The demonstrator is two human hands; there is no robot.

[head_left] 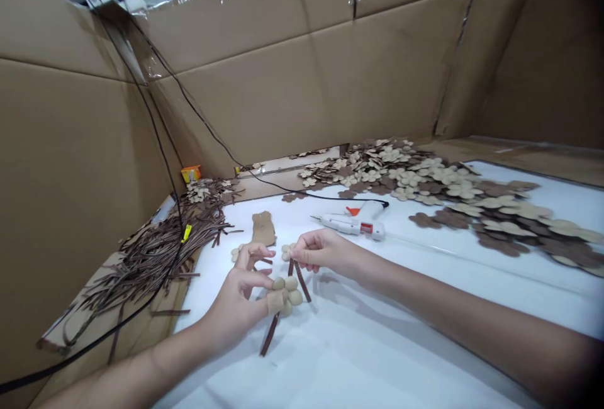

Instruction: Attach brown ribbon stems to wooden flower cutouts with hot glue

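Being held just above the white work surface [340, 346], a beige round-petalled flower [291, 283] is pinched at the left hand [240, 289], its petals caught between the thumb and a bent finger, while the other fingers are curved apart and raised. A tan wrap [277, 301] is worn around the left thumb. By the right hand [325, 252], the upper ends of two brown stitched strips [302, 282] are gripped, with thumb and forefinger brought together and the remaining fingers curled in; a smaller pale flower [285, 252] is seen right at those fingertips. One strip is slanted down to the right, and the other is partly hidden by the beige flower; whether it is joined to the brown length emerging below cannot be told.

Beyond the hands, a brown rough-edged patch [263, 228] is laid flat, and a white glue gun [348, 225] is placed on its side, with a clear glue stick [438, 250] extended from its rear. To the right, beige and brown flower cut-outs [425, 176] are heaped. At the left, loose brown strips [151, 255] are bundled, crossed by a black cord [166, 145]. Everything is enclosed by cardboard walls [264, 82].
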